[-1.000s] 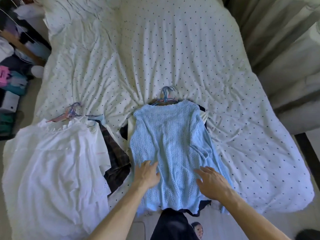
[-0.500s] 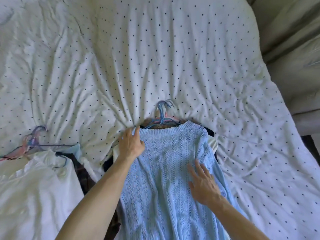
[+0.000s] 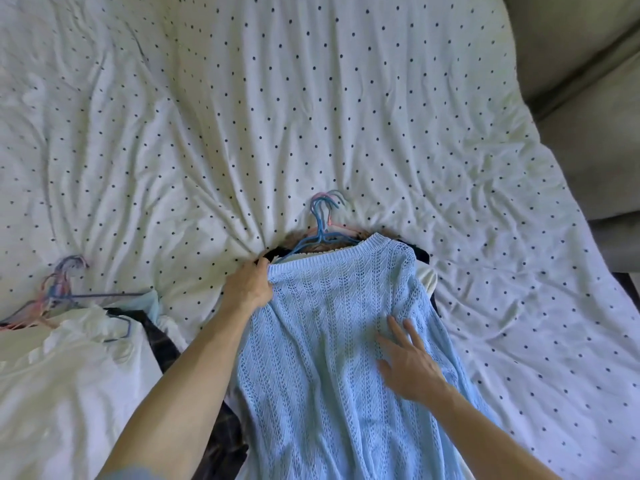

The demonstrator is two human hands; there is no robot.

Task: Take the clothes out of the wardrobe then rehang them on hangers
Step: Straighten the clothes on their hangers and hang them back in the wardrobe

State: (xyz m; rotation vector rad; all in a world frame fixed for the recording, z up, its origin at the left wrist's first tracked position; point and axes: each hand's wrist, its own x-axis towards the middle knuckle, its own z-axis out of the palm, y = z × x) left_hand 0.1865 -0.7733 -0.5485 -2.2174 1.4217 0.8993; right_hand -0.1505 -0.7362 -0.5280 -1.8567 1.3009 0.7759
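Rumpled white bedding (image 3: 346,116) with dark dots covers the bed. At the left lies a white garment (image 3: 69,393) with a bunch of pink and blue hangers (image 3: 59,285) at its top, and a dark plaid piece (image 3: 162,341) sits just beside it. In the middle, a light-blue knitted sweater (image 3: 322,341) lies flat on top of other hung clothes, whose clustered hooks (image 3: 323,216) show just past its neckline. The left hand (image 3: 247,285) pinches the sweater's shoulder edge, fingers curled around the knit. The right hand (image 3: 408,365) rests flat on the sweater's other side, fingers spread.
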